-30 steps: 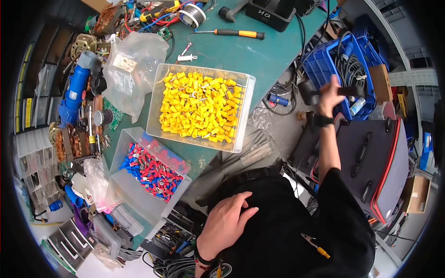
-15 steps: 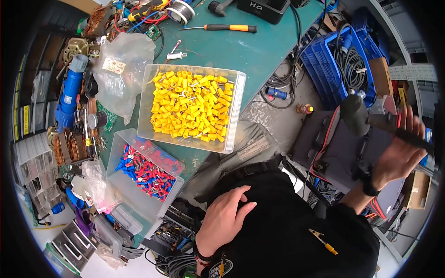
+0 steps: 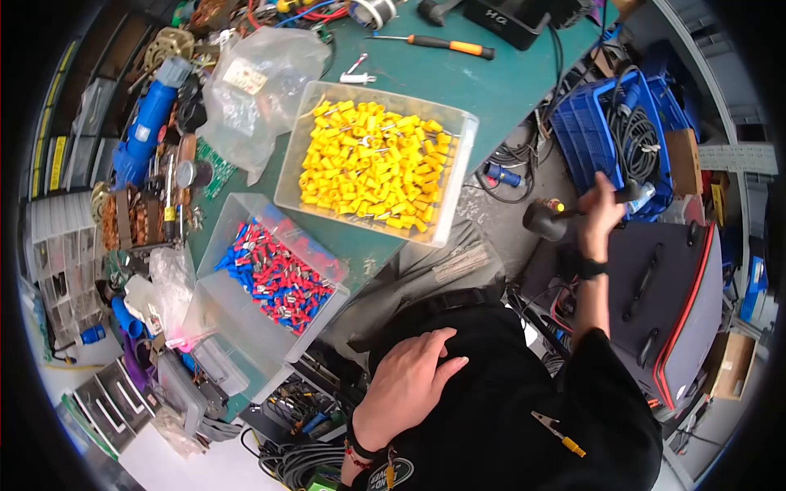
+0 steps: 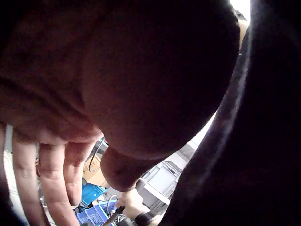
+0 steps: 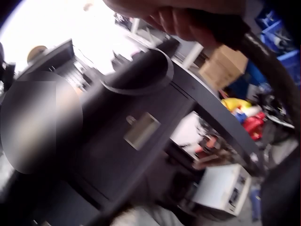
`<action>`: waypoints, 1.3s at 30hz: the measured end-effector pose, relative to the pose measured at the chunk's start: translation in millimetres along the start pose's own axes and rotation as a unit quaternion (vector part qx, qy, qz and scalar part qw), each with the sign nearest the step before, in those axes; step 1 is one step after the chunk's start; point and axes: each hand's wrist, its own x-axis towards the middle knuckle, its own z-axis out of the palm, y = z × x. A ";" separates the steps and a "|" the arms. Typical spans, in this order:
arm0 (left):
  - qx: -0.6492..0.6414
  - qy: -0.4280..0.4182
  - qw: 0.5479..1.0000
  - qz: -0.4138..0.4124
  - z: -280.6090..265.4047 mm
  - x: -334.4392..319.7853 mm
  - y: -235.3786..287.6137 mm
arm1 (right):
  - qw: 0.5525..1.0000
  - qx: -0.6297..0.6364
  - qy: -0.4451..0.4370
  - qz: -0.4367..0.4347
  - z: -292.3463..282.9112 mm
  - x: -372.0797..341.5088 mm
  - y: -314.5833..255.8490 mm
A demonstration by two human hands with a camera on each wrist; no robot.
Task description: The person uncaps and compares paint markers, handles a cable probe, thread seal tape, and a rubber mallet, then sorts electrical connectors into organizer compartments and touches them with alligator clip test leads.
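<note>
In the head view my right hand (image 3: 602, 214) grips the handle of a black mallet (image 3: 542, 221), out to the right over the dark padded case (image 3: 626, 282). The mallet's thick head points toward the bench side. In the right wrist view the fingers curl round its dark handle (image 5: 270, 61). My left hand (image 3: 408, 380) lies close against the black shirt, its fingers loosely bent and nothing in them. Nearest to it is the clear box (image 3: 307, 348) of red and blue crimp terminals (image 3: 274, 278).
A second clear box (image 3: 458, 176) of yellow terminals stands on the green bench (image 3: 409, 69). Beyond it lies an orange-black screwdriver (image 3: 450, 45). A blue crate (image 3: 581, 131) with coiled cable is at the right. Parts and tools crowd the bench's left side.
My right hand swung the mallet out right and toward my body, then back up toward the blue crate. My left hand stayed against the shirt. The head view shifted slightly.
</note>
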 end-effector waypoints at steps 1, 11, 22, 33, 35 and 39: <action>-0.001 -0.004 1.000 0.005 0.8 2.0 0.6 | 0.999 -0.016 0.009 -0.027 -0.1 -9.0 -52.6; -0.012 0.009 0.999 0.033 3.1 6.8 -2.6 | 0.854 0.188 -0.336 -0.349 -72.2 -0.3 -196.0; 0.007 0.026 0.999 0.024 -5.1 3.7 -7.9 | 0.995 0.033 -0.085 -0.039 17.1 9.4 -120.1; 0.010 0.012 1.000 0.002 -4.6 17.2 -3.0 | 0.947 0.104 -0.060 -0.298 -17.6 -57.8 -199.5; 0.019 0.021 0.999 0.022 -1.9 13.7 -2.8 | 0.967 -0.076 -0.101 -0.221 17.4 -39.5 -139.6; 0.020 0.026 0.999 0.040 -0.7 6.8 -9.6 | 0.990 -0.011 -0.133 -0.042 38.0 -14.0 -27.8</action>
